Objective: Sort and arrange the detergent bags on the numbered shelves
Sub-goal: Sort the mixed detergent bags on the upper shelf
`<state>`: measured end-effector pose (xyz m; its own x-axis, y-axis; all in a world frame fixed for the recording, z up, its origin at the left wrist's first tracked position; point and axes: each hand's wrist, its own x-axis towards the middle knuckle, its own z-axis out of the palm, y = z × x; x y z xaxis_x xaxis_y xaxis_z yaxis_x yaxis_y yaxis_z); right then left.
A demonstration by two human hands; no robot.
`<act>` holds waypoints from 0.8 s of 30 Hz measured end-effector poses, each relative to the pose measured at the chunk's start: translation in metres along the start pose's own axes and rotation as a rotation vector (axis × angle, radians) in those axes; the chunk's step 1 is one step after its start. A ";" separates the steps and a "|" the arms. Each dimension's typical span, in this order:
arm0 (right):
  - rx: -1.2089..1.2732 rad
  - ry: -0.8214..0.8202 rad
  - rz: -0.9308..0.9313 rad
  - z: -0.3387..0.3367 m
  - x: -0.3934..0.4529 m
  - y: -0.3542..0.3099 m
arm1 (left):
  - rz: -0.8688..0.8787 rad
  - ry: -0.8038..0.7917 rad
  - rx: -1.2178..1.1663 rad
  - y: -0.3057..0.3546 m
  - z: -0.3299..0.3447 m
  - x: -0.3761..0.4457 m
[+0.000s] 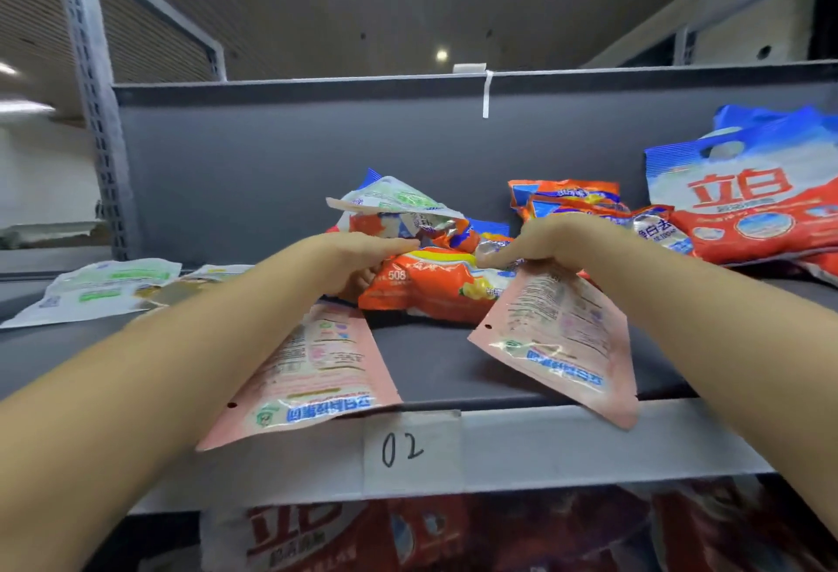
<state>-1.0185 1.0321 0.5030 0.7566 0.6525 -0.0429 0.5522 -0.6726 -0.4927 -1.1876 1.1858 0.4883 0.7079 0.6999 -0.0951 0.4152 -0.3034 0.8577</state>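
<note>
On the grey shelf (435, 367) marked "02", my left hand (358, 258) grips the top of a pink flat pouch (313, 372) that hangs over the shelf's front edge. A second pink pouch (562, 340) is pinched at its top by my right hand (553, 240) and tilts down to the right. Between my hands lies an orange detergent bag (431, 285), with a crumpled pile of orange and white bags (408, 213) behind it.
A large red, white and blue handled bag (743, 199) leans at the back right beside small orange bags (567, 199). White-green pouches (99, 290) lie flat at the left. The "02" label (410, 449) is on the front rail. Red bags (362, 535) fill the shelf below.
</note>
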 end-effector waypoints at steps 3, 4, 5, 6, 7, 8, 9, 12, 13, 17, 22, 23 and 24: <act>-0.034 0.113 -0.094 -0.007 -0.006 -0.011 | 0.045 -0.068 -0.119 0.004 0.003 -0.010; -0.045 0.154 -0.134 -0.009 -0.009 -0.016 | 0.054 -0.066 -0.119 0.003 0.002 -0.012; -0.043 0.180 -0.165 -0.011 -0.012 -0.021 | 0.073 -0.038 -0.139 0.003 0.001 -0.014; -0.025 0.191 -0.189 -0.014 -0.015 -0.027 | 0.100 0.001 -0.161 0.005 -0.002 -0.017; 0.009 0.195 -0.204 -0.016 -0.017 -0.031 | 0.124 0.032 -0.194 0.007 -0.005 -0.015; 0.046 0.216 -0.223 -0.017 -0.019 -0.037 | 0.135 0.050 -0.204 0.010 -0.009 -0.017; 0.092 0.245 -0.241 -0.018 -0.021 -0.042 | 0.147 0.065 -0.218 0.011 -0.014 -0.018; 0.279 0.364 -0.321 -0.024 -0.020 -0.061 | 0.176 0.084 -0.288 0.018 -0.031 -0.023; 0.341 0.400 -0.340 -0.025 -0.022 -0.068 | 0.191 0.088 -0.315 0.021 -0.036 -0.025; 0.616 0.525 -0.492 -0.035 -0.038 -0.085 | 0.213 0.071 -0.396 0.028 -0.057 -0.031; 0.651 0.665 -0.667 -0.050 -0.072 -0.079 | 0.209 -0.177 -0.484 0.042 -0.053 -0.032; 0.633 0.680 -0.682 -0.052 -0.077 -0.073 | 0.222 -0.211 -0.501 0.047 -0.047 -0.030; 0.599 0.701 -0.686 -0.055 -0.082 -0.065 | 0.234 -0.221 -0.507 0.053 -0.041 -0.027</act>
<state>-1.0971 1.0033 0.5859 0.4934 0.3536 0.7947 0.8102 0.1454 -0.5678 -1.2082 1.1778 0.5573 0.8720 0.4846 0.0689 -0.0516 -0.0490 0.9975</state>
